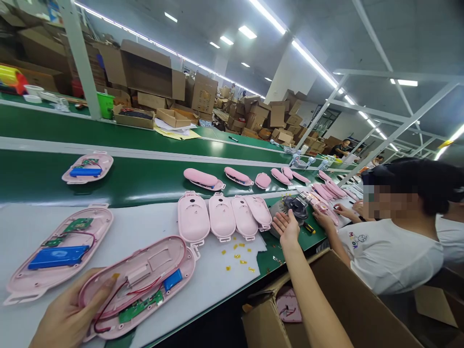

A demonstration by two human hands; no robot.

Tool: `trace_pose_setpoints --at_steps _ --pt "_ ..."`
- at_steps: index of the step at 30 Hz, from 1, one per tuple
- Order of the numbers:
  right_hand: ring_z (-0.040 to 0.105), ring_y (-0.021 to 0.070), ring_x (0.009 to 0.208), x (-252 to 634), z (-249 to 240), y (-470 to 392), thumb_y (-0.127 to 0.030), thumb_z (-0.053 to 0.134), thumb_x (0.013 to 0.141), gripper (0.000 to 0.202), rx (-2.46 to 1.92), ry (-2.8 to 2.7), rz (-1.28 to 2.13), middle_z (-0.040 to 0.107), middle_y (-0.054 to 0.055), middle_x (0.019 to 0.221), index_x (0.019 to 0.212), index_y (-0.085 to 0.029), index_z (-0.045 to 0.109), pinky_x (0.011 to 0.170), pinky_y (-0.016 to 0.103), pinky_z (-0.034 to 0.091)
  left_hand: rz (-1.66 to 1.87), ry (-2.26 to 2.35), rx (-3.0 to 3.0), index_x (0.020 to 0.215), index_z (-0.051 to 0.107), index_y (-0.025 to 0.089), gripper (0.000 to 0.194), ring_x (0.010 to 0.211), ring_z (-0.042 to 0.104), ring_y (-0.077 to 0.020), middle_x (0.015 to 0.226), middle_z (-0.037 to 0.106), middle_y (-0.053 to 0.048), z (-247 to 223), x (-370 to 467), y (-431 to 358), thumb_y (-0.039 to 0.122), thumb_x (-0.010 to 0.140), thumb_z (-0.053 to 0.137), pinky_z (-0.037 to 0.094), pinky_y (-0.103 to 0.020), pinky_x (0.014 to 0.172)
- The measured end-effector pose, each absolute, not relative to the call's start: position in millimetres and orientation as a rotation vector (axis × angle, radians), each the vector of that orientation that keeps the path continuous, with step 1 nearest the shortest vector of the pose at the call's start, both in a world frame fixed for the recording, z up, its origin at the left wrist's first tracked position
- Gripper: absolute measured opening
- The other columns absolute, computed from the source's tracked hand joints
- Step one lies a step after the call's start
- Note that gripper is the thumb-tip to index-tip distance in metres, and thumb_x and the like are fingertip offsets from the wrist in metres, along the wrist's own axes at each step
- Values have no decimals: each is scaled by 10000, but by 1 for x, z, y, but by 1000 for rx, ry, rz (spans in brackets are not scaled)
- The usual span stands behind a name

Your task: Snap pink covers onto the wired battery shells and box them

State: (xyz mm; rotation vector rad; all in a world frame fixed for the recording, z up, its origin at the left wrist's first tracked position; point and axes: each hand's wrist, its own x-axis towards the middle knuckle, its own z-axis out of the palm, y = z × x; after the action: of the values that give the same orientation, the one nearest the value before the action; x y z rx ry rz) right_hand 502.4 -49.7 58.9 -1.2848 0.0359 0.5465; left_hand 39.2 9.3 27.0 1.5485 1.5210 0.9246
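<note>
My left hand [78,307] grips a pink oval plastic housing [174,256] with its two shells lying one over the other. Red and dark wires join them; a green circuit board [139,309] and part of a blue battery [172,279] show in the lower shell. A small yellow tape piece [116,276] sits by my left thumb. My right hand [288,227] is stretched out, fingers apart, beside a grey machine with a dark round top [295,207], perhaps a tape dispenser. Whether its fingertips touch the machine I cannot tell.
An open pink shell with a blue battery [58,257] lies at left; another rests on the green belt [145,176]. Pink covers [194,217] line the white foam sheet [159,222], near yellow tape bits [237,256]. Right: a cardboard box [263,321] and a co-worker [391,251].
</note>
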Motion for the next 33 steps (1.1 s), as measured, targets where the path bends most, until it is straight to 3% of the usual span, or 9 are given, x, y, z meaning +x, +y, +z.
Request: trace_pose_setpoints --at_steps 3,7,10,14,18,24,33 --pt "677 153 671 503 66 -42 -486 600 816 351 -1276 79 559 706 55 815 860 -138 622 653 307 581 881 1519 1554 832 596 380 314 704 671 -245 711 701 149 26 37 10 675 780 501 526 -391 683" --pt "645 120 619 507 73 -36 -263 586 815 116 -1261 116 533 677 13 705 823 -147 598 671 292 573 808 1487 1598 877 581 391 352 770 672 -266 759 712 127 15 28 16 709 783 464 530 -438 741" --pt "605 102 563 500 80 -46 -188 540 805 43 -1267 101 495 636 -16 643 791 -156 566 668 301 566 778 1416 1607 921 572 386 381 810 669 -278 826 719 107 5 23 25 721 771 470 534 -467 786" --pt "570 99 559 439 87 -70 -228 594 774 61 -1304 -148 561 635 -24 695 789 -170 578 634 285 541 871 1368 1644 940 579 307 370 854 643 -273 843 694 56 5 25 20 640 784 541 516 -437 837" --pt "548 114 610 329 90 -73 -351 603 834 175 -1322 -1101 632 623 -2 750 802 -179 616 573 253 468 1014 1199 1729 969 603 179 403 880 606 -241 907 662 -34 21 33 7 546 811 552 487 -353 845" --pt "509 177 796 202 67 -32 -249 428 935 197 -1018 -2296 359 612 43 825 830 -191 584 738 315 396 1130 1017 1640 909 579 139 276 838 561 -192 855 607 -31 21 37 2 402 884 501 463 -291 794" --pt "481 153 769 190 46 -40 -320 391 973 269 -1358 -2336 347 522 16 811 791 -198 548 685 269 332 1311 862 1209 888 588 124 248 777 527 -161 817 579 -22 3 39 -4 365 830 585 434 -262 721"
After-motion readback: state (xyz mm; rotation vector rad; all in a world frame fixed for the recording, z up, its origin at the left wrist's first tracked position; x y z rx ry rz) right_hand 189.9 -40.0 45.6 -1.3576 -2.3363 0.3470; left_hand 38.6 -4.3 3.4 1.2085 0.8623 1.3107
